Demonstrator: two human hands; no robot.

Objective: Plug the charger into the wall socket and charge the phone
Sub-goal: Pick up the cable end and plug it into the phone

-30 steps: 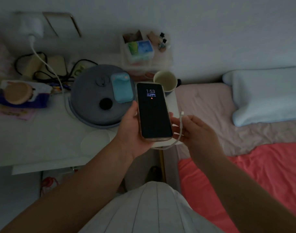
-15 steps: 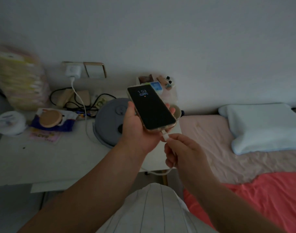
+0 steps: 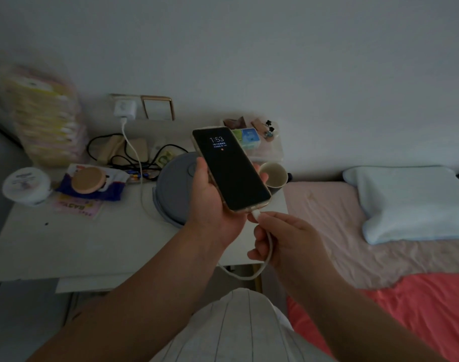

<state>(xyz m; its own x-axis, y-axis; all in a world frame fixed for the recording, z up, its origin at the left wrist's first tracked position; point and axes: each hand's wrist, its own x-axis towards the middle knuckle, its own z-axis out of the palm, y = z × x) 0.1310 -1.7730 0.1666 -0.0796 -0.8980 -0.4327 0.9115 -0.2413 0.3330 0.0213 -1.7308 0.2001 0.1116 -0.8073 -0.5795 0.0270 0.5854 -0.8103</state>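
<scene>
The left hand [image 3: 210, 202] holds the phone [image 3: 231, 169] above the right part of the desk [image 3: 74, 246], its grip wrapped around the phone's left edge with fingertips showing at the right edge. The screen faces up and shows 1:53 on a dark background. The right hand [image 3: 288, 239] pinches the white cable plug [image 3: 257, 214] between thumb and forefinger, its grip tight on the plug, which touches the phone's near bottom edge; whether it is fully seated cannot be told. The white cable [image 3: 265, 259] loops down below the right hand and under the desk edge, and another stretch runs across the desk up to the white charger [image 3: 124, 108], which sits in the wall socket [image 3: 118, 100] at the far left. Behind the phone lies a round grey lid [image 3: 173, 184], with a cup [image 3: 274, 173] just right of it. A tangle of black wires [image 3: 124, 158] lies far on the desk. To the right is a bed [image 3: 332, 231] with a pale pillow [image 3: 411, 202].
</scene>
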